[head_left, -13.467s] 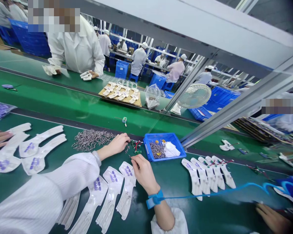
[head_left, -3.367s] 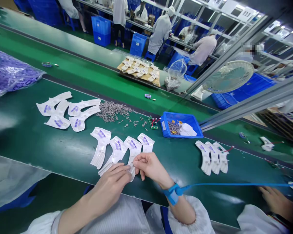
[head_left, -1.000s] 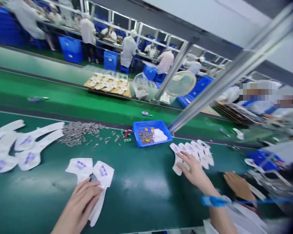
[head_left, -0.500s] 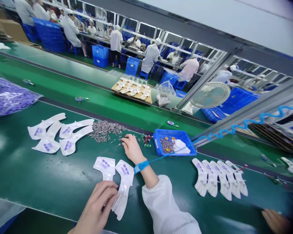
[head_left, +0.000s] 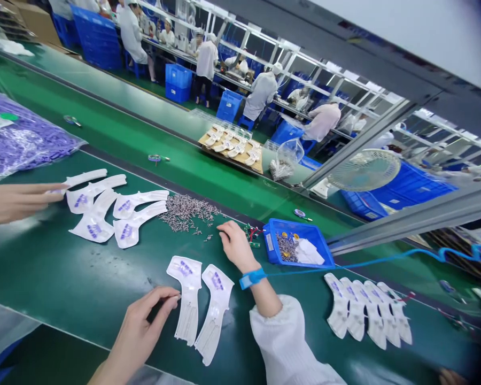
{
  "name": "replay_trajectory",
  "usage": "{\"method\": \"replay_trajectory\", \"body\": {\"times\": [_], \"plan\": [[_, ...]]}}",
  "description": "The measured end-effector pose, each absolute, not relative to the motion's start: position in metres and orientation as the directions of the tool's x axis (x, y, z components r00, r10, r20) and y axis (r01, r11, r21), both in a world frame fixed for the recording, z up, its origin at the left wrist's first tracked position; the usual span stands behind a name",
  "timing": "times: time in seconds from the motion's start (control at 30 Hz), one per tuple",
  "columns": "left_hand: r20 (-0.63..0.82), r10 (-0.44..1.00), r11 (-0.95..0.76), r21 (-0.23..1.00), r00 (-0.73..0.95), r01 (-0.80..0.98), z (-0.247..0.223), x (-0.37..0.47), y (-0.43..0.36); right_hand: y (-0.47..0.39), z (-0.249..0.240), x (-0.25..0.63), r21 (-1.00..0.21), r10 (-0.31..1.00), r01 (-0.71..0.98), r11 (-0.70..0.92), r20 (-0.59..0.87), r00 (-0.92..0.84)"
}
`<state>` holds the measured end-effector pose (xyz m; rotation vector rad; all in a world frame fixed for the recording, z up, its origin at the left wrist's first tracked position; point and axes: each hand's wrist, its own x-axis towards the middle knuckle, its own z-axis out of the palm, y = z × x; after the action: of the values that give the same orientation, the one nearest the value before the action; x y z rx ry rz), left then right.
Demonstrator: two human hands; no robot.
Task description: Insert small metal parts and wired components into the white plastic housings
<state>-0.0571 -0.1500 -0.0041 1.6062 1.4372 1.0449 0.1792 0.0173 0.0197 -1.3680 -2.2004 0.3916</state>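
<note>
Left hand [head_left: 138, 323] is held with thumb and fingertips nearly met, at the 9 o'clock edge of the central pair's left white shell [head_left: 189, 299]; right hand [head_left: 238, 248] is curled, metal parts [head_left: 188, 211] lying at its 10 o'clock. Whether anything is pinched cannot be told. The shell is judged light, stiff and smooth, best gripped by its side edges

A white shell [head_left: 189, 294], marked in purple at its broad end, is laid with that end at twelve o'clock. A similar second shell [head_left: 216, 305] is set just beside it at four o'clock, tilted towards one. Beyond, at twelve, small metallic parts [head_left: 187, 213] are heaped, a few being strewn towards five o'clock.
</note>
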Motion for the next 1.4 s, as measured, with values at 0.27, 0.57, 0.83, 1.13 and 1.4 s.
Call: {"method": "replay_trajectory", "body": {"times": [0.27,0.57,0.83,1.13,1.4], "plan": [[0.150,0.987,-0.158,0.911,0.049,0.381,0.000,-0.058,-0.153,0.035,0.018,0.157,-0.432,0.918,0.810,0.396,0.152,-0.368],[0.130,0.988,-0.152,0.912,0.084,0.380,-0.003,-0.057,-0.153,0.013,0.056,0.203,-0.600,0.916,0.692,0.400,0.282,-0.285],[0.102,0.995,-0.098,0.911,0.010,0.400,-0.009,-0.058,-0.158,0.010,0.049,0.212,-0.585,0.950,0.755,0.297,0.264,-0.169],[0.130,0.991,-0.129,0.921,0.022,0.368,-0.012,-0.059,-0.159,-0.033,0.038,0.241,-0.554,0.981,0.812,0.186,0.156,-0.119],[0.155,0.988,-0.141,0.909,-0.004,0.391,-0.009,-0.058,-0.156,-0.034,0.012,0.227,-0.502,0.994,0.863,0.060,0.107,-0.007]]}}
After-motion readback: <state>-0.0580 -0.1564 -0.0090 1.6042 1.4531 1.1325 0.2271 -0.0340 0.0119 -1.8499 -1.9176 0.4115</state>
